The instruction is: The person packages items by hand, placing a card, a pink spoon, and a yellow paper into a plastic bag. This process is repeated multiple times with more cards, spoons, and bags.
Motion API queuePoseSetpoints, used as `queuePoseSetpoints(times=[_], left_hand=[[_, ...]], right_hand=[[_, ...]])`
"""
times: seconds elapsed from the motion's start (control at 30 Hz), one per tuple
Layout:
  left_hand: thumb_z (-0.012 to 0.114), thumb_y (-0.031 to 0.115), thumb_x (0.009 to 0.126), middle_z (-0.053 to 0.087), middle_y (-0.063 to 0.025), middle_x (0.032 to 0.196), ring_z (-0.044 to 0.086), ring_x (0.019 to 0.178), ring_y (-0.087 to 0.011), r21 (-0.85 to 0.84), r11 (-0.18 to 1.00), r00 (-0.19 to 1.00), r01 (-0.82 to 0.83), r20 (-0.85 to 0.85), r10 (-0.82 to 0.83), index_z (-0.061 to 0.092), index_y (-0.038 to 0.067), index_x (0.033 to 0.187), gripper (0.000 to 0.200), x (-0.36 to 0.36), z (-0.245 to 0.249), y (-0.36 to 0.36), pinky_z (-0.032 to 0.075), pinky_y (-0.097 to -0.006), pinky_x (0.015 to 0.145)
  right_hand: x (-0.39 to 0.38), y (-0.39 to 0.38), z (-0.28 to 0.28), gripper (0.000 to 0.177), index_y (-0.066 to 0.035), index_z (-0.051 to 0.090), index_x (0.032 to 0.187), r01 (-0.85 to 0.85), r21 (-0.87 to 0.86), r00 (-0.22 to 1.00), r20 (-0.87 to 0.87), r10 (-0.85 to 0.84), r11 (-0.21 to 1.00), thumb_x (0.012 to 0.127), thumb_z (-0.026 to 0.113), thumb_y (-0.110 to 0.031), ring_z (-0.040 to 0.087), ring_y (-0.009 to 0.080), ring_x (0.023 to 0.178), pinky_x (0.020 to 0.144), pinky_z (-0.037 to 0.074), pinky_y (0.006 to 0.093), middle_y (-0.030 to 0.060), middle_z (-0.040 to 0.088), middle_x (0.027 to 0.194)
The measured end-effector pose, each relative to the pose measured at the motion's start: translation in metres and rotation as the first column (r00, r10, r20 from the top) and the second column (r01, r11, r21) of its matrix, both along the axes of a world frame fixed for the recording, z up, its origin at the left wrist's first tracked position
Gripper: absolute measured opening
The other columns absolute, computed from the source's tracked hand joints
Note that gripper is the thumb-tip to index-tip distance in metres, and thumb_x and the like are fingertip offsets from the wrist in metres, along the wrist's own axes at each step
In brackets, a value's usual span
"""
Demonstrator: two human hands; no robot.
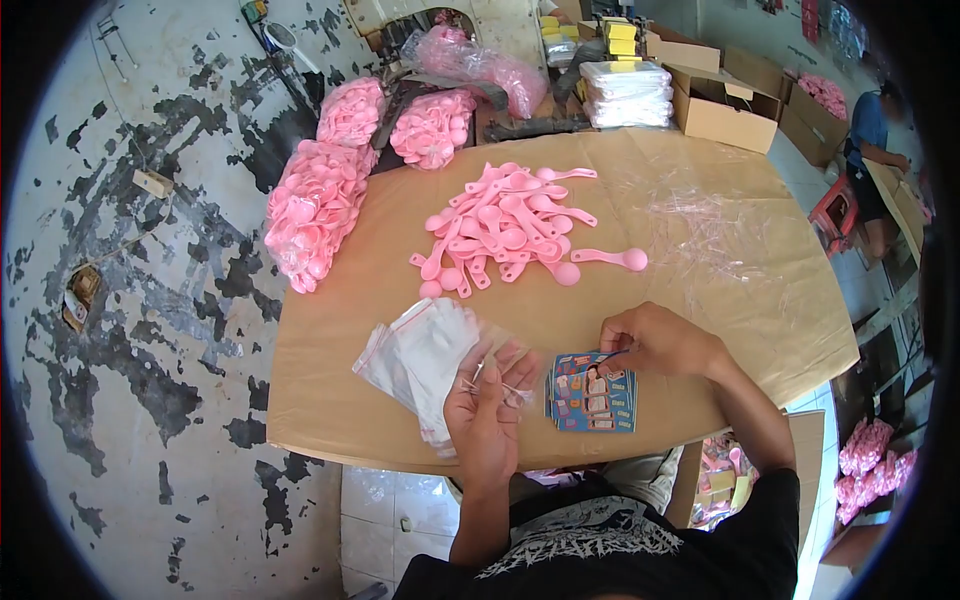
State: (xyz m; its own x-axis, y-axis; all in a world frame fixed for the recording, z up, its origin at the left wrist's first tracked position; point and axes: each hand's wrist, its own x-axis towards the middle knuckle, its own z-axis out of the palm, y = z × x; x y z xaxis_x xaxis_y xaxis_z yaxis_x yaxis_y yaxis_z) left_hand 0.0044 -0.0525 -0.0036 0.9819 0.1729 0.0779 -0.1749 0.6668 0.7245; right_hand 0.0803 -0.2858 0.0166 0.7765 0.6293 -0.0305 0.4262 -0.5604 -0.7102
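My left hand (483,418) holds a clear plastic bag (520,368) between thumb and fingers, beside a stack of clear resealable bags (428,352). At the upper edge of a stack of printed blue cards (590,405), my right hand (648,345) pinches the corner of a card. The cards lie near the table's front edge, to the right of the bags. Beyond both hands a heap of pink plastic spoons (505,225) is spread on the brown table cover, and one pink spoon (612,258) lies at its right side.
Bagged pink spoons (318,205) stand at the table's left edge. Loose clear plastic scraps (705,235) lie at the right. Wrapped white packs (627,95) and a cardboard box (725,108) stand at the back. Another person (872,150) is at the far right. An open box (720,480) stands below.
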Motion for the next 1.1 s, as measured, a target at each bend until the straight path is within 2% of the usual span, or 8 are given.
queuePoseSetpoints(times=[0.1, 0.2, 0.3, 0.5, 0.7, 0.8, 1.0, 1.1], left_hand=[[0.05, 0.011, 0.099, 0.06, -0.0242, 0.119, 0.06, 0.111, -0.0334, 0.08, 0.994, 0.998, -0.07, 0.004, 0.07, 0.05, -0.007, 0.12, 0.028, 0.009, -0.009, 0.003, 0.048, -0.0463, 0.1], [0.05, 0.013, 0.099, 0.06, -0.0227, 0.119, 0.06, 0.111, -0.0317, 0.054, 0.99, 0.989, -0.132, 0.067, 0.129, 0.053, -0.007, 0.118, 0.028, 0.016, -0.01, 0.002, 0.048, -0.0448, 0.1], [0.05, 0.018, 0.099, 0.061, -0.0189, 0.118, 0.061, 0.111, -0.0283, 0.003, 0.991, 0.99, -0.134, 0.049, 0.134, 0.052, -0.004, 0.12, 0.03, 0.021, -0.004, -0.009, 0.049, -0.0428, 0.099], [0.049, 0.018, 0.1, 0.056, -0.0179, 0.126, 0.057, 0.115, -0.0266, 0.012, 0.995, 0.995, -0.095, 0.02, 0.095, 0.049, -0.004, 0.127, 0.035, 0.02, -0.007, -0.024, 0.047, -0.0392, 0.099], [0.049, 0.017, 0.1, 0.056, -0.0182, 0.126, 0.056, 0.116, -0.0232, -0.01, 0.991, 0.991, -0.135, -0.002, 0.135, 0.049, -0.005, 0.127, 0.035, 0.022, 0.001, -0.033, 0.046, -0.0387, 0.1], [0.049, 0.015, 0.1, 0.055, -0.0179, 0.126, 0.056, 0.115, -0.0205, -0.058, 0.995, 0.996, -0.087, -0.003, 0.087, 0.051, -0.006, 0.125, 0.033, 0.024, -0.003, -0.033, 0.046, -0.0367, 0.099], [0.048, 0.013, 0.1, 0.06, -0.0159, 0.118, 0.06, 0.107, -0.0193, 0.061, 0.997, 0.999, -0.037, 0.019, 0.036, 0.051, -0.008, 0.123, 0.031, 0.024, -0.01, -0.031, 0.05, -0.0344, 0.093], [0.05, 0.01, 0.099, 0.062, -0.0149, 0.114, 0.061, 0.104, -0.0186, 0.137, 0.988, 0.996, 0.077, -0.044, -0.072, 0.052, -0.007, 0.121, 0.029, 0.022, -0.016, -0.029, 0.051, -0.0334, 0.091]], right_hand=[[0.003, 0.001, -0.003, 0.018, -0.001, 0.068, 0.097, 0.005, 0.028, 0.991, 0.137, -0.009, 1.0, 0.086, 0.069, -0.015, 0.061, 0.0159, 0.063, 0.061, 0.048, 0.0302, 0.0087, 0.066, 0.072], [-0.004, 0.006, 0.006, 0.017, -0.001, 0.067, 0.097, 0.171, 0.24, 0.983, 0.02, -0.181, 0.956, 0.088, 0.067, -0.015, 0.055, 0.0153, 0.058, 0.057, 0.045, 0.0298, 0.01, 0.063, 0.07], [-0.014, 0.015, 0.003, 0.014, -0.001, 0.067, 0.097, 0.117, 0.48, 0.991, -0.107, -0.074, 0.869, 0.089, 0.065, -0.012, 0.049, 0.0108, 0.056, 0.053, 0.042, 0.0271, 0.0107, 0.059, 0.067], [-0.022, 0.035, 0.005, 0.015, -0.002, 0.069, 0.1, 0.153, 0.482, 0.968, 0.104, -0.23, 0.863, 0.089, 0.066, -0.012, 0.047, 0.0065, 0.054, 0.049, 0.04, 0.0255, 0.0088, 0.061, 0.065], [-0.025, 0.035, 0.0, 0.015, -0.003, 0.07, 0.1, 0.278, 0.46, 0.955, -0.04, -0.293, 0.843, 0.088, 0.067, -0.012, 0.049, 0.0064, 0.053, 0.049, 0.04, 0.0253, 0.0088, 0.062, 0.066], [-0.026, 0.033, 0.01, 0.014, 0.002, 0.069, 0.098, 0.286, 0.437, 0.956, -0.066, -0.287, 0.852, 0.091, 0.064, -0.01, 0.053, 0.0005, 0.061, 0.051, 0.044, 0.0197, 0.0018, 0.066, 0.072], [-0.021, 0.028, 0.001, 0.016, 0.0, 0.069, 0.1, 0.083, 0.358, 0.997, -0.029, -0.078, 0.93, 0.089, 0.066, -0.011, 0.054, 0.0031, 0.062, 0.055, 0.044, 0.0235, 0.0039, 0.067, 0.072], [-0.023, 0.028, 0.005, 0.017, 0.0, 0.068, 0.102, 0.144, 0.429, 0.976, -0.212, -0.056, 0.892, 0.09, 0.065, -0.011, 0.055, 0.0037, 0.069, 0.061, 0.046, 0.0239, 0.0033, 0.068, 0.077]])
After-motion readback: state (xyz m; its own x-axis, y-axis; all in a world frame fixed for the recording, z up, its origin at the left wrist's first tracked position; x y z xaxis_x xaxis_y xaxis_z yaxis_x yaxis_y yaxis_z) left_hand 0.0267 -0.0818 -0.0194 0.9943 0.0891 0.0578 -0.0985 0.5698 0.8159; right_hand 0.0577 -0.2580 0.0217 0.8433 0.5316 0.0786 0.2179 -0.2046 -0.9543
